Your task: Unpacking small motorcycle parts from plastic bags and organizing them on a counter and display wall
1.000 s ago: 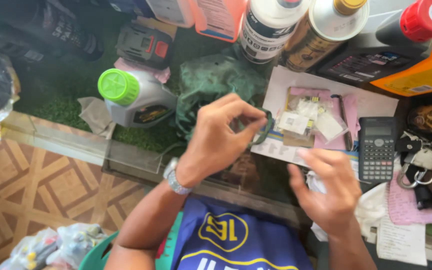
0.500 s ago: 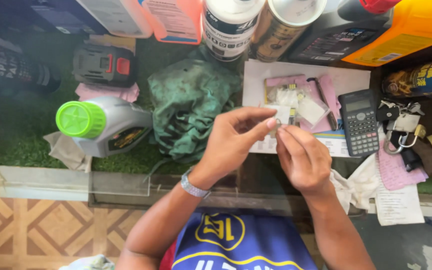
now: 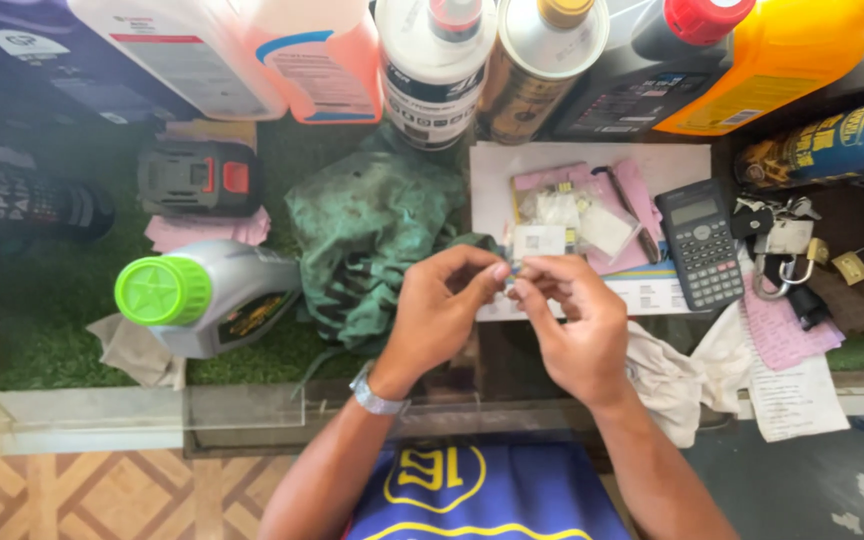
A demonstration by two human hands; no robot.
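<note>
Surface: green artificial-turf counter top (image 3: 22, 340) with a glass front edge is lying under everything, with patterned floor tiles showing below it.
Left hand: the left hand (image 3: 442, 315) is pinching narrowly, thumb and forefinger closed on a tiny pale part (image 3: 508, 284) that is too small to identify.
Right hand: the right hand (image 3: 574, 325) is meeting it fingertip to fingertip, closing on the same small piece from the other side.
Where the part is: it is hovering just above the counter's near edge, in front of the white sheet with small clear plastic packets (image 3: 562, 215).
Doing it well: both hands seem to be needing light, steady pressure, held low over the counter so that a slip is not sending the piece to the floor; this is a judgement only.
Near the hands: a crumpled green cloth (image 3: 367, 235) is lying just to the left, a dark pocket calculator (image 3: 700, 243) to the right.
Further out: a grey jug with a lime-green cap (image 3: 197, 295) is lying on its side, a black battery pack (image 3: 197, 178) is sitting beyond it, and keys with a brass padlock (image 3: 812, 255) are resting at the right.
Far edge: tall bottles and cans are standing in a row.
</note>
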